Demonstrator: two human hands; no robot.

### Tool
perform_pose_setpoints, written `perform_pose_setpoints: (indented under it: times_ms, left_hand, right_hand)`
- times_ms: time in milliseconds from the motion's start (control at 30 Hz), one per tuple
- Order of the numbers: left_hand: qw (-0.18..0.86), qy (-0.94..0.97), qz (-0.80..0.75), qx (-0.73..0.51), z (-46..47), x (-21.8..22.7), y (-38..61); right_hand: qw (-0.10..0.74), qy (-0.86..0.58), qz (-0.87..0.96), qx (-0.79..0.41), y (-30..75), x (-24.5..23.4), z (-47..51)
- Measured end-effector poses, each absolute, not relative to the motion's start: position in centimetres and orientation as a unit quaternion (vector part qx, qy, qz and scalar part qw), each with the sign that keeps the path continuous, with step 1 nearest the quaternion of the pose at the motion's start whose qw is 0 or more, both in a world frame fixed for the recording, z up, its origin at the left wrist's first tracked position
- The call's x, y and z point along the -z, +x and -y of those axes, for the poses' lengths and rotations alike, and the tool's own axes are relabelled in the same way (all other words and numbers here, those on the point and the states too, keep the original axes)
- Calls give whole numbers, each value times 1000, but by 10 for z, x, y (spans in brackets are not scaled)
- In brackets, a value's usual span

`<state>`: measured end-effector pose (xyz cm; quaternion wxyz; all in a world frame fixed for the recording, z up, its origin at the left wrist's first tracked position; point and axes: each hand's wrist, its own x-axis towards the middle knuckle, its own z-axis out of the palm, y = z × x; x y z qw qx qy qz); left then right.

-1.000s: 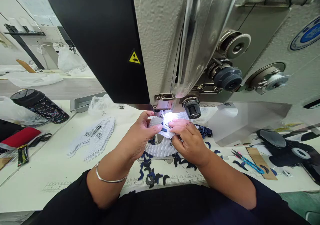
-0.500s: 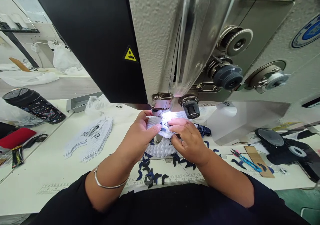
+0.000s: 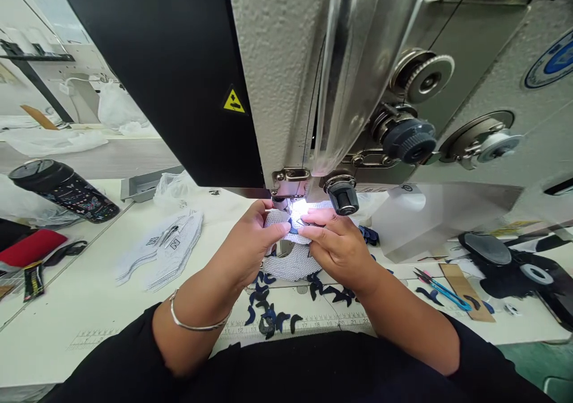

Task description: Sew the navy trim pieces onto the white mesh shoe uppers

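Under the lit needle area of a sewing machine (image 3: 290,182) lies a white mesh fabric piece (image 3: 293,264) with a curved cut-out. My left hand (image 3: 253,239) grips its left edge, thumb on top near a small dark blue patch (image 3: 294,228). From the right, my right hand (image 3: 338,245) presses the fabric close to the needle with bent fingers, the fingertips beside the patch. Glare and my fingers hide the needle tip and part of the patch. Small dark curved fabric pieces (image 3: 280,320) lie scattered on the table in front of the work.
Left, a stack of white mesh pieces (image 3: 179,245) lies near a grey tray (image 3: 150,185) and a black tumbler (image 3: 65,189). Blue thread snips (image 3: 443,289) rest by a brown cardboard strip (image 3: 468,292) at right. A printed ruler (image 3: 313,324) runs along the table's front.
The mesh piece has shifted and turned slightly under the needle, and the dark blue patch shows differently. My right fingers have moved a little left; both hands keep hold of the fabric.
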<state>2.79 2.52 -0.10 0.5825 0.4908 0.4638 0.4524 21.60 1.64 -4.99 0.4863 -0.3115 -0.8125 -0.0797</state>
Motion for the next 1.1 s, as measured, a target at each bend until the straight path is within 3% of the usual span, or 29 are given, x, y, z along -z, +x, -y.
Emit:
perform_pose_setpoints:
  times_ms: [267,1100]
  left_hand:
    - [603,445,-458,-478,-31,-1,35]
    - [638,464,-402,-465,-36,1,32]
  right_hand:
    - [474,-330,817,2,221,39,-25]
    - [492,-313,812,-8,224,44,-29]
